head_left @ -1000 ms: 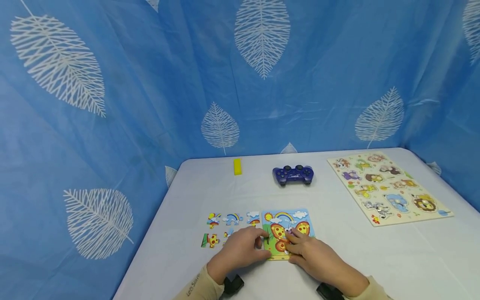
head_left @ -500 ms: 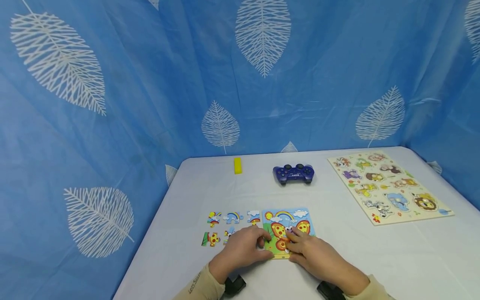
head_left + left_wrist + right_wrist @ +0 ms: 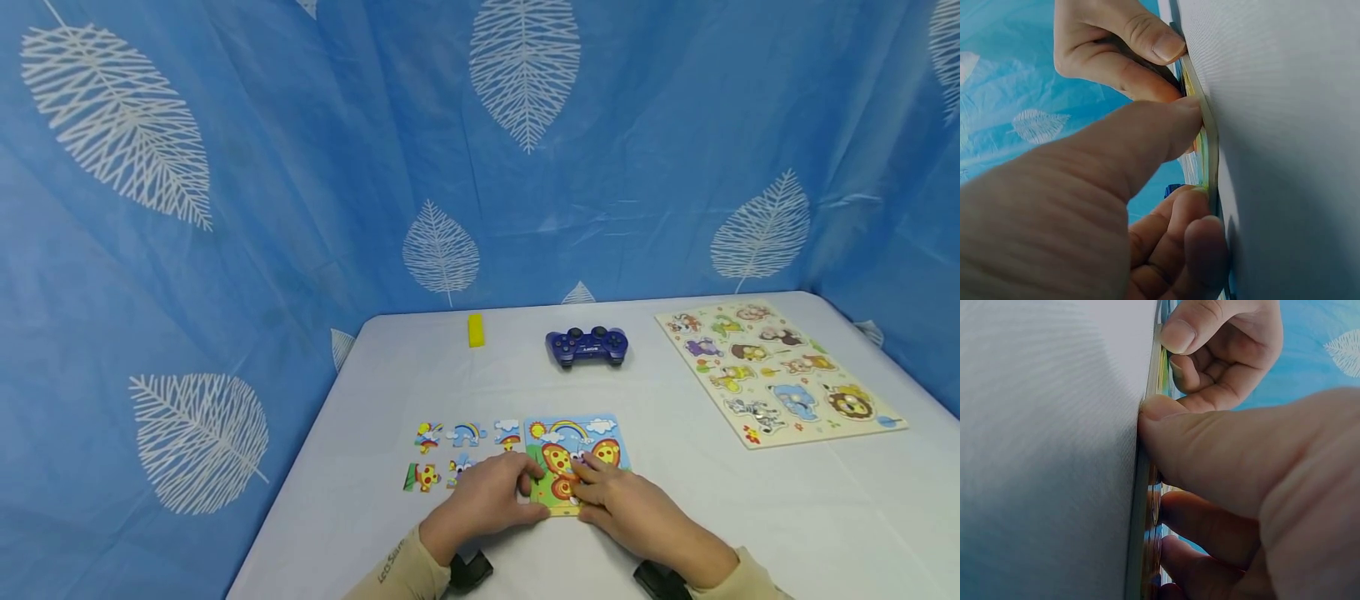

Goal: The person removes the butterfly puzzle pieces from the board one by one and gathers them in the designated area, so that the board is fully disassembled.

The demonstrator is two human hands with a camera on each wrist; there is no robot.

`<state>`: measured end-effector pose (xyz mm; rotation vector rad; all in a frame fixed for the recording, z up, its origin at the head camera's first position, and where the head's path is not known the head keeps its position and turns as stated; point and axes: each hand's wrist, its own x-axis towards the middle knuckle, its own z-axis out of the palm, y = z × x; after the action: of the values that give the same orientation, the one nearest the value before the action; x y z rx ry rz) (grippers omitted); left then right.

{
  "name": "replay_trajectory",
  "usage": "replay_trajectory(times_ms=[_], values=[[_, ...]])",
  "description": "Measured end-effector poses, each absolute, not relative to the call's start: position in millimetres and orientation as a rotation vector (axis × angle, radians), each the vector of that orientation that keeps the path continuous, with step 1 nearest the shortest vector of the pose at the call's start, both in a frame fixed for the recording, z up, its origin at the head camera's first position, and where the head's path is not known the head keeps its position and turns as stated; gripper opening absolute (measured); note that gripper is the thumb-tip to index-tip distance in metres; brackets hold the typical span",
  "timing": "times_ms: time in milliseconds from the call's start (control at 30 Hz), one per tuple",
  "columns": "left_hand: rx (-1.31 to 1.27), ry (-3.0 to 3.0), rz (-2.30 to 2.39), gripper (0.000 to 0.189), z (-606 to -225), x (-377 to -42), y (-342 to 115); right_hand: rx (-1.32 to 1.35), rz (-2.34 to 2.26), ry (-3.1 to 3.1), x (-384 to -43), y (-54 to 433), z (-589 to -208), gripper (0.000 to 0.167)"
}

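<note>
the left hand (image 3: 493, 498) grips the butterfly puzzle (image 3: 558, 457) by its near-left corner; the right hand (image 3: 630, 510) rests relaxed fingers on it. loose pieces (image 3: 466, 435) lie beyond the left fingers.

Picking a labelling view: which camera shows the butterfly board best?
Head: it shows the butterfly board face-up, though the left hand and right hand cover parts. Both wrist views catch it nearly edge-on, partly hidden.
</note>
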<state>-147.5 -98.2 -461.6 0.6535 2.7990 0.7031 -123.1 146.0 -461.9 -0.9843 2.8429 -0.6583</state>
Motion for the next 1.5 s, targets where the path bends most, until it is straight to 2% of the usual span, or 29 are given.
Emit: replay_trajectory(times_ms=[967, 1500], values=[[0.604, 2.804, 0.705, 0.050, -462.8, -145.6, -96.0, -0.984, -0.672, 2.835, -122.5, 145.9, -459.9, 0.037], [0.638, 2.787, 0.754, 0.048, -462.8, -146.8, -95.9, -1.001, -0.671, 2.838, -124.4, 147.4, -463.4, 0.037]])
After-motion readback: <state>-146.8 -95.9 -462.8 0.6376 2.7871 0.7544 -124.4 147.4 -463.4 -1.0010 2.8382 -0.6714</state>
